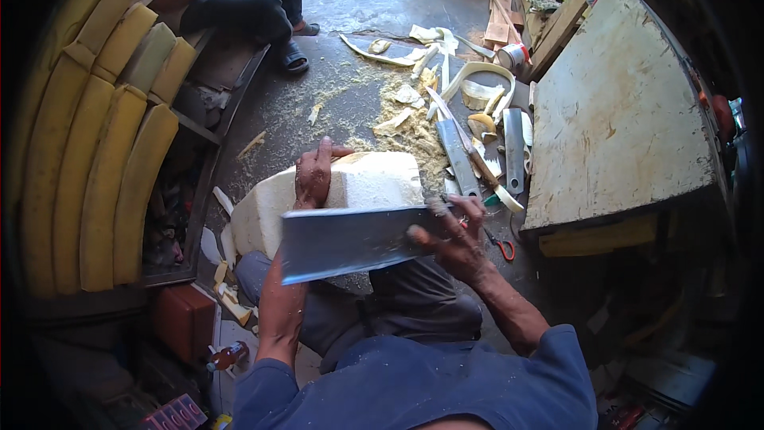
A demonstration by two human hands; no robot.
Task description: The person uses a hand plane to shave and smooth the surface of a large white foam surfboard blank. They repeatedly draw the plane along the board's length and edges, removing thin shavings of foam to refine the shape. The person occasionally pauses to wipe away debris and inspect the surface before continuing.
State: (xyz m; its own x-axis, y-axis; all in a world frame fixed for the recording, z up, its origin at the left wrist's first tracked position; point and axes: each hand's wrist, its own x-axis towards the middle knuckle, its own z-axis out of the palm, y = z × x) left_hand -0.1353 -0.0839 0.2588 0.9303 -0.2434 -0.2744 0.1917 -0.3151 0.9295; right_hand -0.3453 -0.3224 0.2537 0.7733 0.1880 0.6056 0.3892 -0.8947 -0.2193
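Observation:
A cream foam block (382, 179) with a rough, angular top sits by my bent legs. My left hand (317, 173) grips it from above at the left, its wrist hidden behind a wide metal blade (350, 240). The blade is level across the front of the block, its left end near my left forearm. My right hand (458, 231) is closed on the blade's right end, fingers curled round it. Just beyond that hand lie long metal blades (514, 151) and a wooden-handled tool (489, 167) among foam offcuts (477, 91) and yellowish shavings.
A pale worn board (613, 111) stands at the right. Yellow foam pads (143, 183) are stacked upright at the left, near a red-brown box (183, 318) and a bottle (225, 354). Another person (223, 8) sits at the upper left. Wood scraps (557, 16) are piled at back right.

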